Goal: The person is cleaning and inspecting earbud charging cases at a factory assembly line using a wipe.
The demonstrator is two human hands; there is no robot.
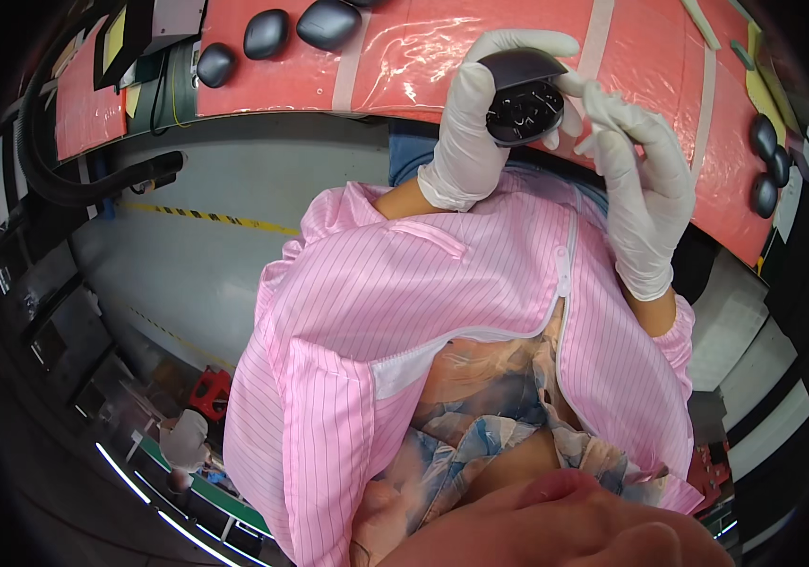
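An opened dark grey earbud case [524, 106], with a rounded lid and a glossy black inside, is held up over the near edge of the table. My left hand [469, 132], in a white glove, grips it from the left, with fingers along its top and behind it. My right hand [639, 156], also gloved in white, is just right of the case. Its thumb and fingers are pinched together close to the case's right side. Whatever they may hold is too small to make out.
The table [404, 71] has a red, shiny covering with pale strips. Rounded dark cases [266, 34] lie at the far left, and three more dark cases [769, 165] sit at the right. A black hose [102, 189] curves at the left. Behind, a person [184, 439] sits by a green bench.
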